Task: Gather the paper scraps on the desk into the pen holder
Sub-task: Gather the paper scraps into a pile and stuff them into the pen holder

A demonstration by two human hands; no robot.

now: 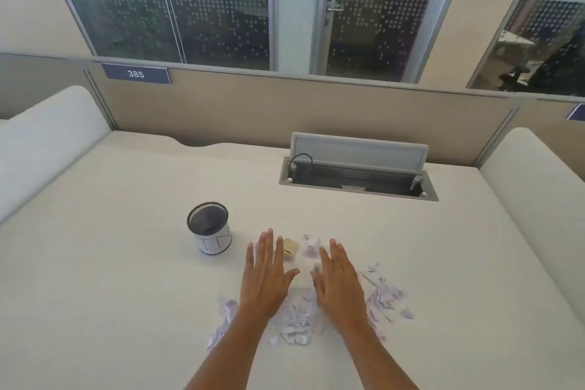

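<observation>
White paper scraps (296, 320) lie under flat left hand (267, 275) and right hand (340, 280).

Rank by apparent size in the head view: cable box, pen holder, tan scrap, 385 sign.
1. Cable box, clearly largest.
2. 385 sign and pen holder look about alike; the sign sits farther away, so unranked.
3. Tan scrap, smallest.

Open-plan office, numbered partition sign (136, 74), desk (126, 263) cable hatch (357, 177), frosted glass door (376, 25)
</observation>
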